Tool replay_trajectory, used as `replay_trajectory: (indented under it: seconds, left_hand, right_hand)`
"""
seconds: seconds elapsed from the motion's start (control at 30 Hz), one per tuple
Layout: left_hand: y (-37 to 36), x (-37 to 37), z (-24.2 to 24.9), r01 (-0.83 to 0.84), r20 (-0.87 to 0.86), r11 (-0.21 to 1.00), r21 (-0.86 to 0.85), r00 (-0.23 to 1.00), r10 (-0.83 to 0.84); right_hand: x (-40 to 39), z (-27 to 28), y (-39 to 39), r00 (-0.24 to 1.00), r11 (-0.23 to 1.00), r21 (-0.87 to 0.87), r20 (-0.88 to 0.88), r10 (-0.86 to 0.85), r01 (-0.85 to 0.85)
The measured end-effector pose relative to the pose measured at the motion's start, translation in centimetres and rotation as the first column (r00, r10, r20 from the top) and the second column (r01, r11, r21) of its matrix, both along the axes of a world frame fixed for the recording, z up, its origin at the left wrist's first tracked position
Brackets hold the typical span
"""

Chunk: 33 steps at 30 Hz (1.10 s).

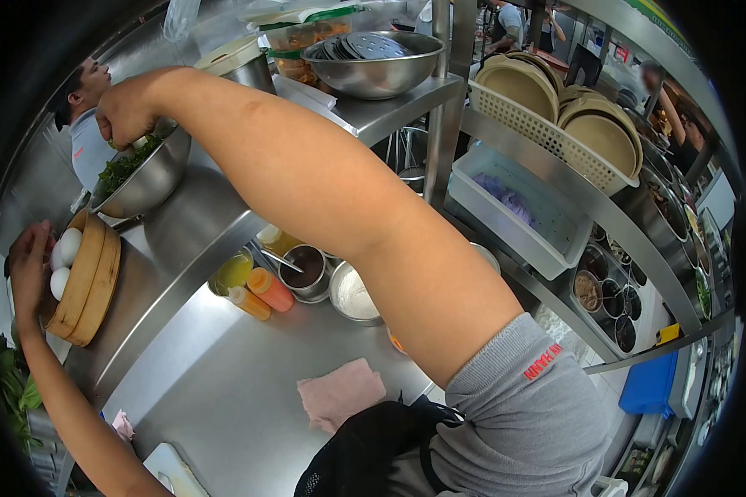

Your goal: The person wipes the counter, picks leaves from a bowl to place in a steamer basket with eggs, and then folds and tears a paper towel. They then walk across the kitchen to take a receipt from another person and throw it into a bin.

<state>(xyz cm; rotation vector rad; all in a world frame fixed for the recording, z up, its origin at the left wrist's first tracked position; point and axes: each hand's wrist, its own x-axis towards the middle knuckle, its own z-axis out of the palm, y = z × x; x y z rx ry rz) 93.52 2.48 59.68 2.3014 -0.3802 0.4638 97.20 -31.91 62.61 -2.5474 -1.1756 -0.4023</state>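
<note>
Here, the right hand (128, 116) is at a metal bowl (156, 180), the left hand (29, 269) at a bamboo steamer (94, 286).
At the far left, the right hand's fingers bend down over leafy greens (127, 168) in the bowl; I cannot tell whether they grip any. Nearer, the left hand's fingers curl beside white eggs (60, 283) in the steamer, their grip unclear.

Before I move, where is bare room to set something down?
Worktop between pink cloth, white board and squeeze bottles; small shelf patch right of the bamboo steamer. Crowded: beneath the shelf, around squeeze bottles and pots.
</note>
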Motion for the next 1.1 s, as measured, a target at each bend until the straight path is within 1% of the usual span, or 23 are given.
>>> replay_trajectory:
  seconds: [0.07,0.17,0.23,0.27,0.33,0.37,0.53,0.57,0.63,0.77,0.83,0.87,0.93,1.03,1.1]
  left_hand:
    - [-0.4,-0.3,0.1,0.008,0.001,1.000,-0.013,1.000,-0.008]
    - [-1.0,-0.9,0.1,-0.024,-0.014,1.000,0.007,1.000,0.025]
    - [-1.1,-1.0,0.0,-0.044,0.032,0.995,0.087,0.999,0.041]
    - [-1.0,-0.8,-0.2,-0.044,0.032,0.995,0.087,0.999,0.042]
    - [-0.9,-0.4,-0.7,-0.029,0.069,0.999,0.015,0.997,0.028]
    - [-0.7,-0.3,-0.7,-0.029,0.068,0.999,0.015,0.997,0.028]
    - [-0.1,0.0,-0.3,-0.040,0.080,0.992,0.121,0.996,0.030]
    - [-0.2,0.0,-0.4,-0.040,0.079,0.992,0.121,0.996,0.030]
    - [-0.3,0.0,-0.6,-0.071,0.144,0.991,0.113,0.988,0.054]
    - [0.3,0.5,-0.7,-0.059,0.138,0.991,0.118,0.990,0.043]
    - [0.2,0.6,-0.9,-0.043,0.167,0.997,0.067,0.986,0.031]
    - [0.1,0.4,-0.7,-0.043,0.167,0.997,0.067,0.986,0.031]
    - [-0.2,-0.1,-0.3,-0.071,0.107,0.992,0.100,0.992,0.060]
    - [-0.6,-0.4,0.0,-0.069,0.102,0.986,0.150,0.993,0.054]
    - [-0.4,-0.4,0.1,-0.064,0.091,0.986,0.152,0.995,0.051]
  right_hand:
    - [0.1,0.0,0.0,1.000,1.000,-0.002,-0.002,0.001,-0.001]
    - [0.2,0.0,0.0,1.000,1.000,-0.002,-0.010,0.003,-0.003]
    - [0.3,-0.1,0.1,1.000,1.000,-0.001,-0.016,0.002,-0.002]
    - [0.3,0.0,0.1,1.000,1.000,-0.003,-0.013,0.002,-0.002]
    - [0.3,0.0,0.1,1.000,1.000,-0.005,-0.011,0.003,-0.003]
    - [0.3,0.0,0.1,1.000,1.000,-0.009,-0.002,0.001,-0.001]
    - [-0.2,-0.1,-0.1,1.000,1.000,0.009,0.005,-0.002,0.002]
    - [-0.1,-0.2,-0.1,1.000,1.000,0.015,-0.001,0.000,0.000]
    - [-0.1,-0.2,-0.1,1.000,1.000,0.022,-0.007,0.001,-0.001]
    - [-0.2,-0.2,-0.1,1.000,0.999,0.032,-0.025,-0.002,0.003]
    - [-0.1,-0.2,-0.1,0.999,1.000,0.024,-0.031,-0.011,0.012]
    - [-0.1,-0.2,-0.1,1.000,1.000,0.027,-0.026,-0.008,0.008]
    - [0.0,-0.2,-0.1,1.000,1.000,0.030,-0.020,-0.005,0.005]
    - [0.0,-0.2,-0.1,1.000,1.000,0.020,-0.030,-0.008,0.009]
    - [0.0,-0.2,0.0,1.000,1.000,0.010,-0.016,-0.008,0.009]
